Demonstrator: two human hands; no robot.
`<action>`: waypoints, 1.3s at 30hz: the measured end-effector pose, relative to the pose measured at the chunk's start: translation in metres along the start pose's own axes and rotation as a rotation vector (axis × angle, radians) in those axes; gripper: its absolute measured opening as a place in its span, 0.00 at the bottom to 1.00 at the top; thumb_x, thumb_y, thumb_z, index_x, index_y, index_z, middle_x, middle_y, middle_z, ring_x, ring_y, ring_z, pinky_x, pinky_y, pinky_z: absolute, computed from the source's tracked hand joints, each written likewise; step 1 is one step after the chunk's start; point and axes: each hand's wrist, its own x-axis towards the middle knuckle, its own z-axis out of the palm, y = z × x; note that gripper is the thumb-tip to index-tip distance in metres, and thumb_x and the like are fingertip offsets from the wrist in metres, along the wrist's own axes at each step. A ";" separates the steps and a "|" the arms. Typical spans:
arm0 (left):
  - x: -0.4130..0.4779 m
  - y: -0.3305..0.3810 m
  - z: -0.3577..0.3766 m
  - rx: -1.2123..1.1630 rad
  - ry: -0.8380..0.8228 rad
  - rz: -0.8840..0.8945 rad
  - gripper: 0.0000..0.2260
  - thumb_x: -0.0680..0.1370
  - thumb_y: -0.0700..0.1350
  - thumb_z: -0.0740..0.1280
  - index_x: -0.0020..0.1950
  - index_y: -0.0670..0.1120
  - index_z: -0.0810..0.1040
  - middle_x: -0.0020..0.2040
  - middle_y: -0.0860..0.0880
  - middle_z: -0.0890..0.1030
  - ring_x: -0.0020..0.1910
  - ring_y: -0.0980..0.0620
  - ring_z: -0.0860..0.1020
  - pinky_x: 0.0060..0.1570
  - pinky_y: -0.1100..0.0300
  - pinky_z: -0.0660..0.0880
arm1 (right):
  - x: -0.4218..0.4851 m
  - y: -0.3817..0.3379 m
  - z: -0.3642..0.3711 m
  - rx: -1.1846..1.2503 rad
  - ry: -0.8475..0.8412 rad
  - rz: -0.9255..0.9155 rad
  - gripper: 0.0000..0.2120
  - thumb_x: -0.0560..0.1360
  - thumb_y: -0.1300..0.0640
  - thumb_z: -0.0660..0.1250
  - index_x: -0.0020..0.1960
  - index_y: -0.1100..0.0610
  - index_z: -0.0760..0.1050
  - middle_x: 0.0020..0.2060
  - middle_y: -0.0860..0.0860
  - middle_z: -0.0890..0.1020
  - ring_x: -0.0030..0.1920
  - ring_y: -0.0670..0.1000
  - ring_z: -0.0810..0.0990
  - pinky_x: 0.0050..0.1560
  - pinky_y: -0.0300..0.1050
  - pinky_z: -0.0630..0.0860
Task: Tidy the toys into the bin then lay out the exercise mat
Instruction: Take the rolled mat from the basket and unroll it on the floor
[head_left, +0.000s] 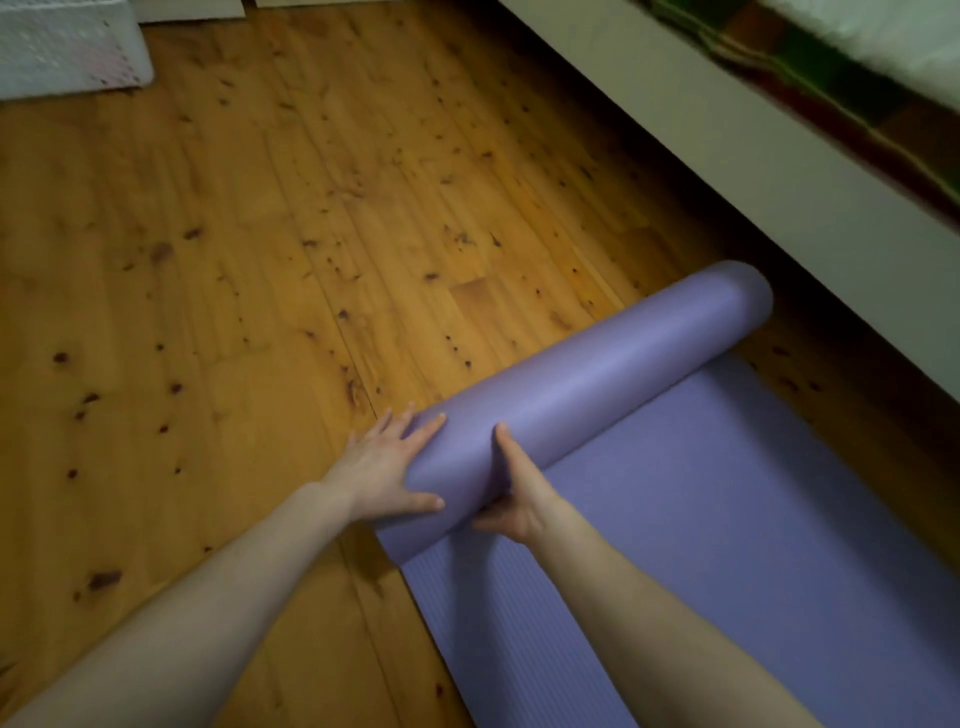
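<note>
Your exercise mat (727, 519) lies partly unrolled on the wooden floor (234, 260), with the roll still thick across its far end. Your left hand (387, 467) lies flat on the roll's left end, fingers straight and spread. Your right hand (519, 501) grips the roll just beside it, thumb up the side, fingers tucked underneath. The white bin (67, 52) sits well beyond the mat, far left. The bed base (727, 171) runs along the mat's right.

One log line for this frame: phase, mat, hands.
phase: layout | exercise mat: partly unrolled on floor | left hand: flat against roll end | right hand: grips roll | bin: top left
</note>
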 end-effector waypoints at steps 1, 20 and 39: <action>0.000 -0.008 -0.004 -0.035 0.052 -0.043 0.45 0.68 0.64 0.67 0.75 0.56 0.43 0.77 0.45 0.43 0.76 0.43 0.47 0.71 0.41 0.55 | 0.004 -0.006 0.009 -0.012 0.015 0.001 0.35 0.71 0.38 0.65 0.70 0.58 0.65 0.66 0.56 0.72 0.61 0.57 0.75 0.46 0.55 0.78; 0.052 -0.071 -0.074 0.186 0.053 -0.069 0.35 0.76 0.32 0.54 0.75 0.57 0.44 0.77 0.45 0.46 0.75 0.44 0.52 0.71 0.51 0.56 | 0.041 -0.079 0.068 -0.116 0.166 -0.084 0.31 0.75 0.37 0.56 0.69 0.57 0.64 0.69 0.66 0.65 0.65 0.66 0.70 0.63 0.57 0.68; 0.158 -0.176 -0.161 0.156 0.079 0.133 0.32 0.72 0.33 0.57 0.75 0.48 0.52 0.66 0.43 0.68 0.62 0.43 0.70 0.62 0.52 0.67 | 0.094 -0.165 0.202 -0.326 0.115 -0.445 0.04 0.78 0.58 0.60 0.47 0.58 0.71 0.39 0.55 0.77 0.34 0.50 0.77 0.34 0.40 0.71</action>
